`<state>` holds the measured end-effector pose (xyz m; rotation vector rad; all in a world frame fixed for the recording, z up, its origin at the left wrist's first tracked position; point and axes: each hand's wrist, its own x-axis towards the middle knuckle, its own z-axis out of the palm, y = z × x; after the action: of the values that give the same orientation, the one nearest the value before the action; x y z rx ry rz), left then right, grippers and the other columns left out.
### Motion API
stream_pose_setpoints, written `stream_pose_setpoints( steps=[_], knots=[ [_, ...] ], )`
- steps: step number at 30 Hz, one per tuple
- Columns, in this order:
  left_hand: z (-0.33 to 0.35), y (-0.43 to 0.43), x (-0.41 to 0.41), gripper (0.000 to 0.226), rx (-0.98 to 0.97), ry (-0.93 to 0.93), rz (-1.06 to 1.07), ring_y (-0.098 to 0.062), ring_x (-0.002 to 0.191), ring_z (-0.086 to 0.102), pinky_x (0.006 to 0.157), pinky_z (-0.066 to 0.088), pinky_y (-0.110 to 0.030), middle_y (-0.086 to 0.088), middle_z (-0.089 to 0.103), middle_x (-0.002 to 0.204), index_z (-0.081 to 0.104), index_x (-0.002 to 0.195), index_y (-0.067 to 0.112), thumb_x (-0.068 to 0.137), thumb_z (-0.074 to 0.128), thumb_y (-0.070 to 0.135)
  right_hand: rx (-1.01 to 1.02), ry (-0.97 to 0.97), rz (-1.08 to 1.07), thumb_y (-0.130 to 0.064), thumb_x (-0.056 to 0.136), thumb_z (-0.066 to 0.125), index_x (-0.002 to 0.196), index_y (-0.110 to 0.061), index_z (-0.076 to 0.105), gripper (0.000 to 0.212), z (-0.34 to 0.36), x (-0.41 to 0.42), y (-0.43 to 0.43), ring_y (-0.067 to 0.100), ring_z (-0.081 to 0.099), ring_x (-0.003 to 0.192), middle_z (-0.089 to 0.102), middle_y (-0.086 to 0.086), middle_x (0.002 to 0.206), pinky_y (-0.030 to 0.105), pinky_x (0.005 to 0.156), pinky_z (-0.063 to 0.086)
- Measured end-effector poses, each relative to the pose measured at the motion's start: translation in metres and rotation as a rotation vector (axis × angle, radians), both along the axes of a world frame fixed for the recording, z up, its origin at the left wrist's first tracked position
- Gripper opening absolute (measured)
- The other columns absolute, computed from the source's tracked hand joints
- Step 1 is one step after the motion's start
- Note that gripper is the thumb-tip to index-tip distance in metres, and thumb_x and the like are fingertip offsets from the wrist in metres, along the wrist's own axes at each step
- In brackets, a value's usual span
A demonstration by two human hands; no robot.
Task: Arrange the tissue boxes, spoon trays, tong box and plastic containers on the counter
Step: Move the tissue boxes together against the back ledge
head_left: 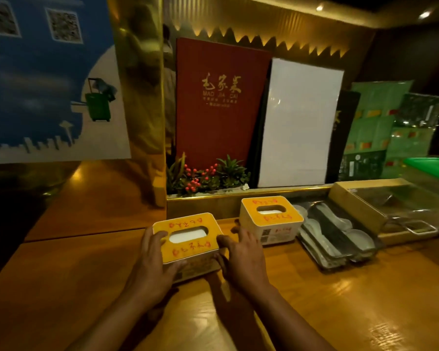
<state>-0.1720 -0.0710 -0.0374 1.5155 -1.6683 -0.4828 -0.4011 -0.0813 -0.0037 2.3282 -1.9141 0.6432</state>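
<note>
Tissue box (188, 239), yellow-topped with red characters too blurred to read, sits on the wooden desk (340, 300) clasped between both hands. Left hand (152, 259) has fingers spread over the box's left edge, thumb on its near side; right hand (241, 257) presses the right side, fingers partly open. White tissue shows in the oval slot. A second box (271, 219) stands just behind and right, apart from the first. Right of it lie spoon trays (337, 236), contents hard to make out, then a tong box (390, 211) and a green-lidded container (431, 171), cut off by the edge. Behind stands a red menu (221, 102) reading "MAO JIA CAI", beside a white board (299, 122).
</note>
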Motion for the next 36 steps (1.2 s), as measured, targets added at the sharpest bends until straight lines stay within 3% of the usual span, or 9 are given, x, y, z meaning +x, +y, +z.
stream_pose_setpoints(
  steps=[5,11,16,22,36],
  knots=[
    [0.008,-0.027,-0.047,0.073,-0.012,0.032,0.045,-0.018,0.121,0.048,0.081,0.055,-0.034,0.004,0.035,0.134,0.039,0.125,0.027,0.071,0.087,0.038,-0.037,-0.002,-0.087,-0.050,0.081,0.071,0.119,-0.035,0.062,0.043,-0.001,-0.043,-0.015,0.034,0.035,0.137,0.046,0.010,0.145,0.052,0.106,0.039],
    [0.010,-0.051,-0.075,0.063,0.026,-0.035,0.049,-0.014,0.113,0.050,0.087,0.051,-0.030,0.001,0.045,0.125,0.049,0.128,0.021,0.078,0.079,0.044,-0.069,-0.019,-0.091,-0.050,0.081,0.070,0.113,-0.030,0.064,0.038,-0.005,-0.070,-0.038,0.032,0.035,0.136,0.048,0.009,0.143,0.052,0.101,0.043],
    [0.011,-0.061,-0.081,0.065,0.050,-0.071,0.079,-0.015,0.114,0.050,0.090,0.054,-0.039,0.002,0.046,0.126,0.049,0.131,0.022,0.078,0.078,0.045,-0.093,-0.027,-0.058,-0.050,0.087,0.064,0.119,-0.028,0.063,0.038,-0.009,-0.077,-0.047,0.024,0.045,0.120,0.055,0.003,0.125,0.042,0.095,0.043],
    [0.012,-0.071,-0.083,0.063,0.062,-0.097,0.097,-0.016,0.120,0.048,0.091,0.053,-0.036,0.001,0.045,0.132,0.048,0.132,0.021,0.080,0.077,0.041,-0.105,-0.038,-0.067,-0.053,0.085,0.064,0.116,-0.030,0.066,0.038,-0.007,-0.080,-0.056,0.022,0.047,0.107,0.057,0.000,0.112,0.043,0.089,0.044],
    [0.015,-0.083,-0.083,0.062,0.113,-0.095,0.106,-0.017,0.127,0.046,0.096,0.055,-0.038,0.002,0.043,0.135,0.046,0.132,0.023,0.080,0.078,0.038,-0.106,-0.048,-0.080,-0.054,0.084,0.067,0.115,-0.033,0.069,0.037,-0.002,-0.078,-0.066,0.023,0.046,0.105,0.056,0.000,0.110,0.045,0.091,0.042]
  ],
)
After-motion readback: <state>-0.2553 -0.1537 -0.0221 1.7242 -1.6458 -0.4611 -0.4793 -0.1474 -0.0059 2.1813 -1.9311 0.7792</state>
